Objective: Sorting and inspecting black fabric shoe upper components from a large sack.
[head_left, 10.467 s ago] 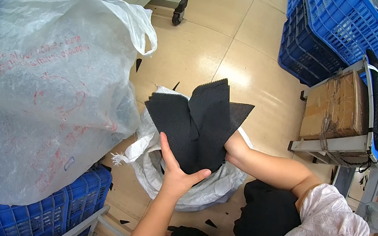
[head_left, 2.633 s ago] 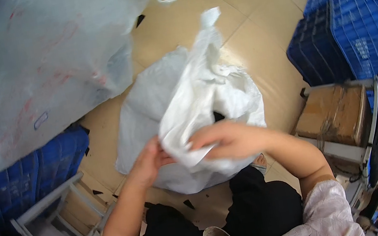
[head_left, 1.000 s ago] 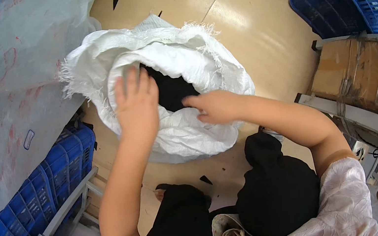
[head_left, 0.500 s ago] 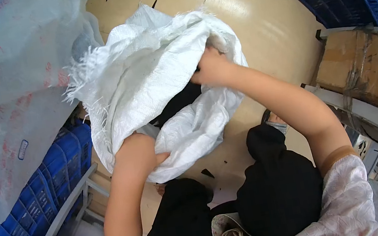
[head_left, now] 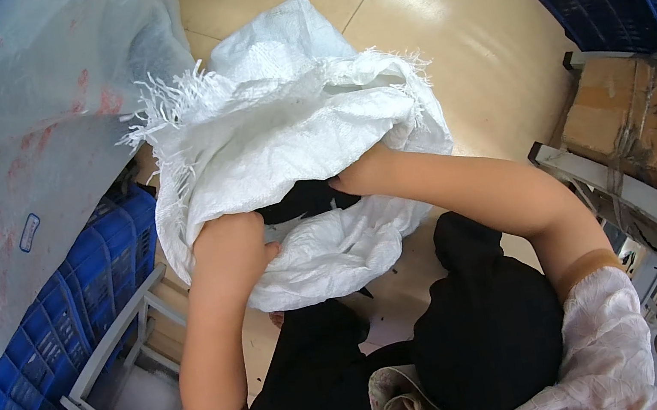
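At the centre of the frame, a white woven sack (head_left: pixel 281 126) with frayed edges lies on the tan floor (head_left: pixel 445 20), its mouth turned toward the person. Both hands are at that mouth. The left hand (head_left: pixel 228 237) is pushed under the upper lip of the sack, its fingers hidden by the cloth, so I cannot tell whether they are clenched or released. The right hand (head_left: pixel 363 175) grips the sack's folded rim, fingers tucked under it. Between the two hands a piece of black fabric (head_left: pixel 303 200) shows just inside the opening.

Judging by this, the fabric is already inside the sack and the mouth is still open; settling the contents and closing the sack appear to be left. A large clear plastic bag (head_left: pixel 30 133) fills the upper left, above blue crates (head_left: pixel 76 308).
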Tool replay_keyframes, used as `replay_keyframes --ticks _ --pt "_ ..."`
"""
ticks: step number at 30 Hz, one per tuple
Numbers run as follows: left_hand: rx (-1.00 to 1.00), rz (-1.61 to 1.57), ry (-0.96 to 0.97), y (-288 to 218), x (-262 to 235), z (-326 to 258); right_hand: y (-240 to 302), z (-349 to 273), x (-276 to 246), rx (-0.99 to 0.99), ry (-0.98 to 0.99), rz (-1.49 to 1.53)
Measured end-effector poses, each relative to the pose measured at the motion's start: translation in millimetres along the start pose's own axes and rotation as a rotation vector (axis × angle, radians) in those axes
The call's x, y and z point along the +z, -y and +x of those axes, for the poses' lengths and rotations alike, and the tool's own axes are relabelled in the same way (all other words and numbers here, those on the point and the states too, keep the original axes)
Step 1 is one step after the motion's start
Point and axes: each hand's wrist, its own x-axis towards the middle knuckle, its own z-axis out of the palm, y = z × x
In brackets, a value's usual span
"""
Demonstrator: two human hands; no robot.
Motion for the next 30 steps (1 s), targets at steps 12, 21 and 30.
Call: replay_keyframes --ticks 12,21,30 --pt "-0.011 0.049 -0.185 16.6 23.7 5.1 -12.2 0.5 -13.1 -0.095 -0.627 0.314" --pt "-0.031 -0.300 -0.298 28.9 36.6 42.1 13.2 -39.7 -101.1 0.280 -0.146 1.842" --pt "-0.049 -2.174 0.245 -11.8 27.5 57.7 12.9 -19.8 -112.1 -0.046 -0.060 2.264"
